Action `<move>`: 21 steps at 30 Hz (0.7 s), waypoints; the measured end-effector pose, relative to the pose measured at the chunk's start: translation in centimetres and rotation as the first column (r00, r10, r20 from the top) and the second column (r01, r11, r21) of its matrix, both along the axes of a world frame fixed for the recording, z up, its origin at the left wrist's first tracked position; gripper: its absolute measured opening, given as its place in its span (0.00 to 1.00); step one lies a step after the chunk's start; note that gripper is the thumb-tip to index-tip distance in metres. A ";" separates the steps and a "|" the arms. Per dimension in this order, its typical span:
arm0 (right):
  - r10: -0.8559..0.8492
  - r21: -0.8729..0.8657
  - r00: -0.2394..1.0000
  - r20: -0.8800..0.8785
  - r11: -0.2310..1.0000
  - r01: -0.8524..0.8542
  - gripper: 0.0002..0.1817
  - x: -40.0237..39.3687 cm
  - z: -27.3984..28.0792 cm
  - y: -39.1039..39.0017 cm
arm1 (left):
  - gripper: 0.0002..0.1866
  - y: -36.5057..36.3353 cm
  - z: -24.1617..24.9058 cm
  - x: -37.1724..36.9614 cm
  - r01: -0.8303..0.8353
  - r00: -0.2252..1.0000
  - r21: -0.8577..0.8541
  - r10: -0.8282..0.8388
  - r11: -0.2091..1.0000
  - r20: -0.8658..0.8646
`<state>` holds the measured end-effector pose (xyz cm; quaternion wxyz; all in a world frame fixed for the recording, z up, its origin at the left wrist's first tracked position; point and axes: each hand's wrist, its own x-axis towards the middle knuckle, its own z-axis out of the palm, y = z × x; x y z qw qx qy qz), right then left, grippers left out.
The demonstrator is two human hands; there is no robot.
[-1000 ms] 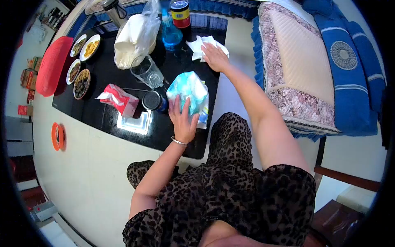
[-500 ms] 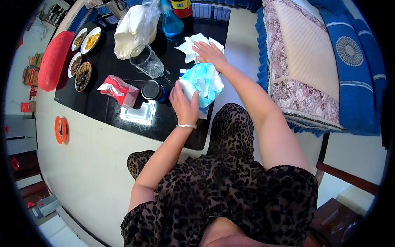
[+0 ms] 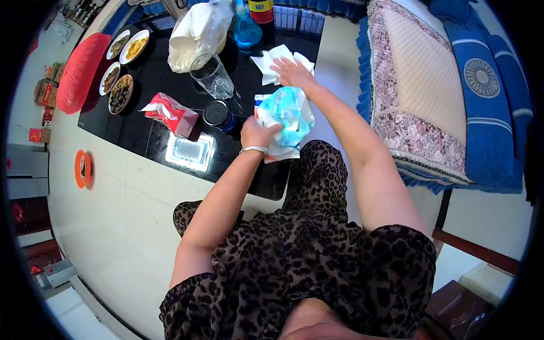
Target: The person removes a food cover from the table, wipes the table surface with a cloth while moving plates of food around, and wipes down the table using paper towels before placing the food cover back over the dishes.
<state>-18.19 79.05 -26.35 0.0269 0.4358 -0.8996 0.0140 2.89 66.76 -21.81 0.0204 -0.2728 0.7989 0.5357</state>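
Upper L of frame: four food dishes [image 3: 123, 55] are set out near a red padded item [image 3: 83, 73]. Mid-L: orange bowl [image 3: 78, 170] is seen on flr [image 3: 124, 226]. Upper R: floral-edged quilted cover [image 3: 422, 62] is laid next to blue fabric [image 3: 493, 130] w/ round motif [image 3: 481, 78].

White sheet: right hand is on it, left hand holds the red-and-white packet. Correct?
Not quite: the left hand holds the blue-and-white packet, not the red-and-white packet. The head view shows it. The right hand is on the white sheet, as you said.
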 end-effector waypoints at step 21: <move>0.163 -0.609 0.927 0.338 0.789 0.083 0.26 13.4 0.5 0.8 | 0.29 1.3 0.1 -7.7 -0.158 0.927 0.931 0.375 0.328 0.025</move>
